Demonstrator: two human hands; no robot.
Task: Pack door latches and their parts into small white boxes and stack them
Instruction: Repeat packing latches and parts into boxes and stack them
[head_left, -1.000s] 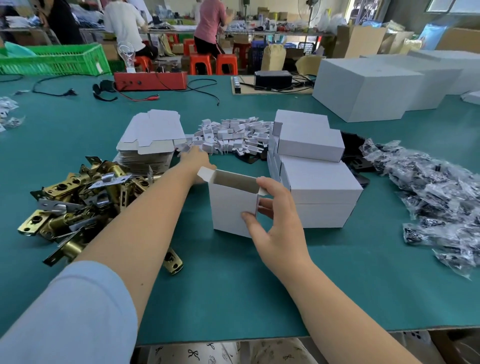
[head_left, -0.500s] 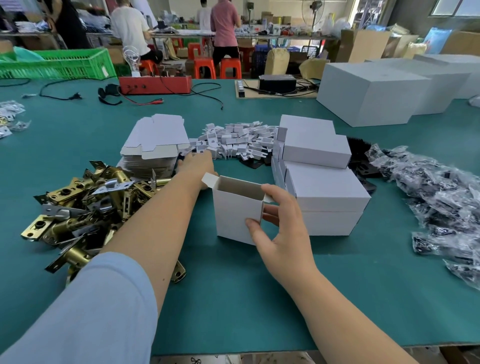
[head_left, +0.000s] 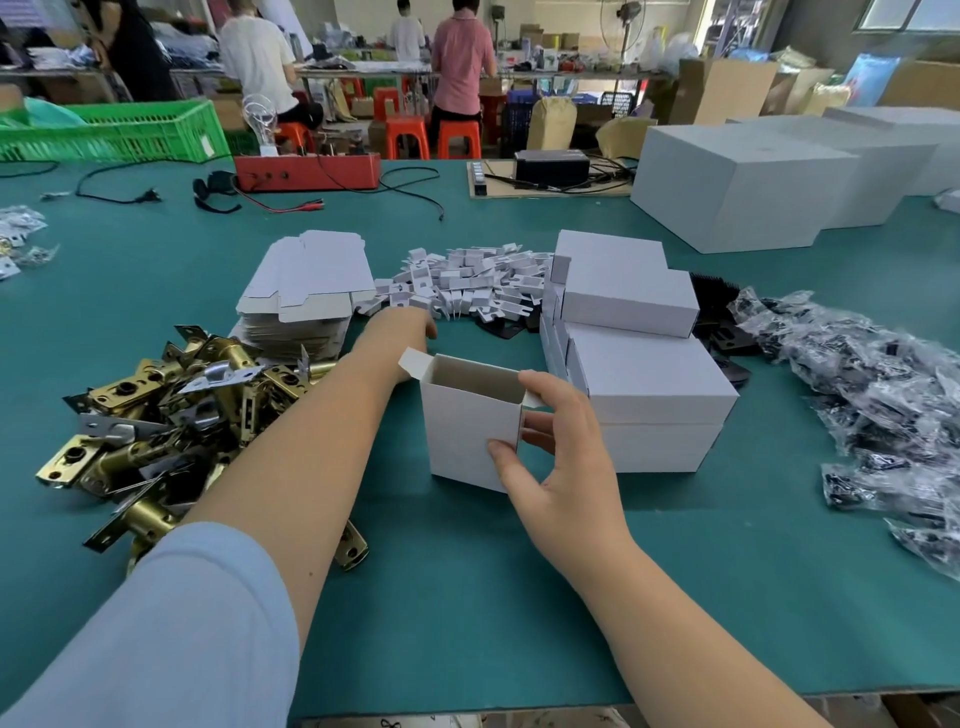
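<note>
— Meanwhile, over the brass latch pile (head_left: 171, 415): left hand (head_left: 402, 332) reached a little further past the open white box (head_left: 470, 421), now at the edge of the small white inserts (head_left: 467, 280). Fingers hidden from view, so cannot tell whether anything is held.

— And rightward?

— Same as a second ago: right hand (head_left: 558, 452) pinching the box's near corner, steadying it upright on the tabletop (head_left: 467, 597), beside the stacked boxes (head_left: 639, 364). Probably fetching an insert; nothing visibly packed yet.
</note>
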